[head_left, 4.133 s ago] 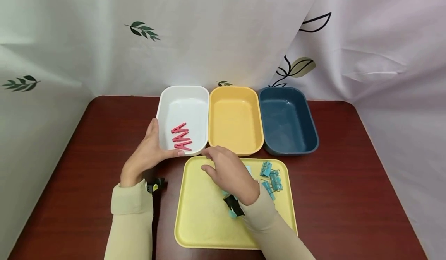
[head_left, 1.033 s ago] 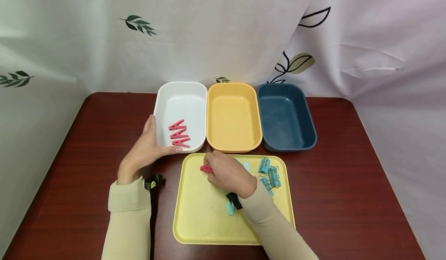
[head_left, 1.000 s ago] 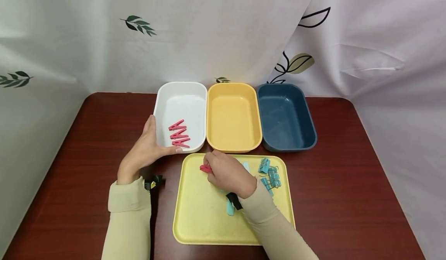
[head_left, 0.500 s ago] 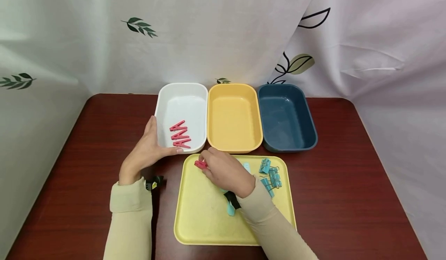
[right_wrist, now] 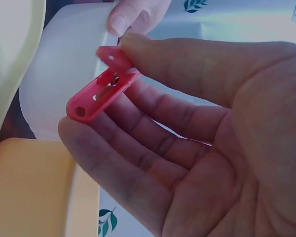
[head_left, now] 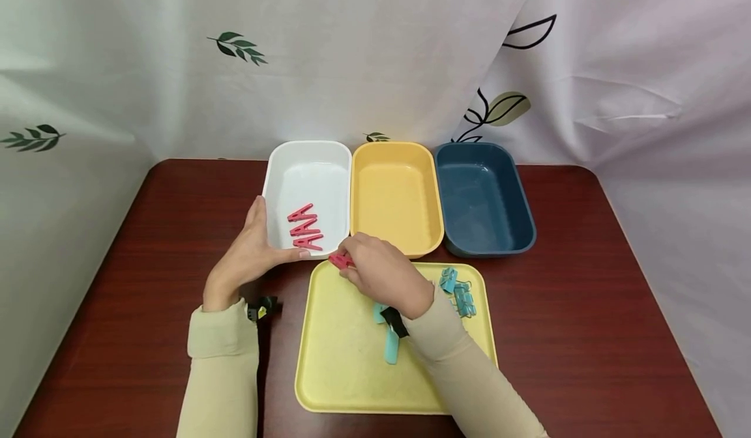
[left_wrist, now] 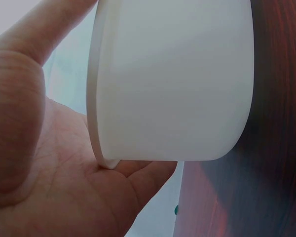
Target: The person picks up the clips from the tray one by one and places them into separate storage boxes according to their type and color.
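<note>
My right hand pinches a pink clothespin between thumb and fingertips, over the back-left rim of the yellow tray. In the right wrist view the clothespin lies slantwise, the thumb on one arm and fingertips behind the other. My left hand holds the front-left corner of the white bin, thumb along the front rim and fingers against the left side. In the left wrist view, the bin's corner sits against the palm. Inside that bin three pink clothespins lie in a row near the front.
To the right of the white bin stand a yellow bin and a dark blue bin. Teal binder clips lie at the tray's right. A light teal piece shows partly under the right wrist. Behind hangs a white curtain.
My right hand, reaching over the tray earlier, took hold of a pink clothespin. It has since moved up and slightly left toward the white bin. The left hand stays at the bin's corner.
</note>
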`<state>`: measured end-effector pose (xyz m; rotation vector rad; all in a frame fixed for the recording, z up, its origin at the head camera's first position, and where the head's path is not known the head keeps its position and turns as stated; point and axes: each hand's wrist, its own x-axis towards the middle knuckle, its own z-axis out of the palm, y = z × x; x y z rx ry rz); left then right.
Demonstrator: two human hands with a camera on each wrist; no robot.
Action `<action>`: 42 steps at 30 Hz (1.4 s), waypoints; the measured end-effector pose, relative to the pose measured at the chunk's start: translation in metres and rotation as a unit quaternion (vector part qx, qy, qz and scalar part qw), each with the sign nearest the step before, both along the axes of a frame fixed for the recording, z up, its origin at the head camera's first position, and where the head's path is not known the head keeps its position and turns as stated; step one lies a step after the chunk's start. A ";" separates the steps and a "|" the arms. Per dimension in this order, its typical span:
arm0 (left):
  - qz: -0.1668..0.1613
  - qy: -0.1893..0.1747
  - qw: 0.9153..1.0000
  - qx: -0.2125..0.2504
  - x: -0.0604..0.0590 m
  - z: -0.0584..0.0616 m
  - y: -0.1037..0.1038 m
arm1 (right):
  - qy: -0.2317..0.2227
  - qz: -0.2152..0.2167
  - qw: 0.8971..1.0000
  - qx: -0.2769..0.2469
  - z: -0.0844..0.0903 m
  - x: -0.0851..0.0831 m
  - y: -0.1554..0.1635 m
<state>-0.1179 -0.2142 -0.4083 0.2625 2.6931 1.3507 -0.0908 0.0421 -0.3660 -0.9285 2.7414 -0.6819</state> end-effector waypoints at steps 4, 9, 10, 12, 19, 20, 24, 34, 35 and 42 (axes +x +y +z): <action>0.004 -0.006 1.000 -0.007 0.001 0.001 0.000 | 0.004 -0.004 1.000 0.002 0.002 -0.003 0.000; 0.001 -0.006 1.000 -0.012 0.002 0.001 0.000 | 0.007 -0.010 1.000 -0.007 0.005 -0.008 -0.002; 0.000 -0.005 1.000 -0.010 0.001 0.001 -0.001 | 0.009 -0.010 1.000 -0.010 0.006 -0.009 -0.002; 0.000 -0.004 1.000 -0.009 0.001 0.000 -0.001 | 0.016 -0.010 1.000 -0.012 0.006 -0.011 -0.004; 0.004 -0.017 1.000 -0.019 0.001 0.000 -0.001 | 0.027 -0.018 0.999 -0.012 0.009 -0.021 -0.010; 0.004 -0.016 1.000 -0.019 0.000 0.000 -0.001 | 0.028 -0.019 0.999 -0.012 0.009 -0.022 -0.011; 0.003 -0.011 1.000 -0.019 0.000 0.000 -0.001 | 0.032 -0.021 0.999 -0.015 0.012 -0.028 -0.014; 0.002 -0.020 0.999 -0.030 -0.001 0.000 -0.001 | 0.033 -0.030 0.999 -0.012 0.019 -0.043 -0.024; 0.002 -0.021 0.999 -0.031 -0.001 0.000 -0.001 | 0.033 -0.031 0.999 -0.011 0.020 -0.044 -0.025; 0.005 -0.024 0.999 -0.040 -0.001 0.000 -0.001 | 0.037 -0.033 0.999 -0.013 0.022 -0.054 -0.030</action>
